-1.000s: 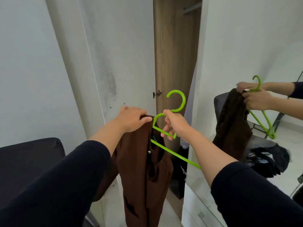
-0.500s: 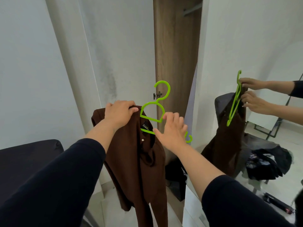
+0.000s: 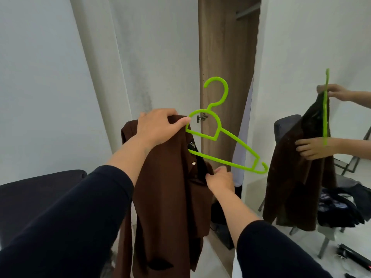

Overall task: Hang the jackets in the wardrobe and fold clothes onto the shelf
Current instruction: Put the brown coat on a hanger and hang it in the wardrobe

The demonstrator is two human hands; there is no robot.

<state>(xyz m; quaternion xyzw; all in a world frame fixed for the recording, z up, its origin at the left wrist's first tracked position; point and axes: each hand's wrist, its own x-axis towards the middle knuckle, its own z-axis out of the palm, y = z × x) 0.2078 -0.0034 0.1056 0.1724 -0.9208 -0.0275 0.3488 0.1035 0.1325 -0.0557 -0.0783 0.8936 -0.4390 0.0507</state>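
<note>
A brown jacket (image 3: 168, 189) hangs in front of me, its left shoulder draped over one arm of a bright green plastic hanger (image 3: 218, 135). The hanger's hook points up and its right arm sticks out bare. My left hand (image 3: 158, 125) grips the jacket's shoulder together with the hanger's neck at the top. Lower down, my right hand (image 3: 219, 180) pinches the jacket's front edge near the collar, just under the bare hanger arm. Behind stands the open wardrobe (image 3: 224, 57) with its wooden interior and a rail high up.
A mirrored door (image 3: 313, 47) on the right reflects my hands, the jacket, a chair and a dark pile of clothes on the floor. A dark padded seat (image 3: 40, 189) sits at lower left. The white wardrobe door (image 3: 156, 47) stands open ahead.
The hanger has risen and turned flat towards me, one arm now inside the jacket. My right hand let go of the hanger and dropped to the jacket's front edge.
</note>
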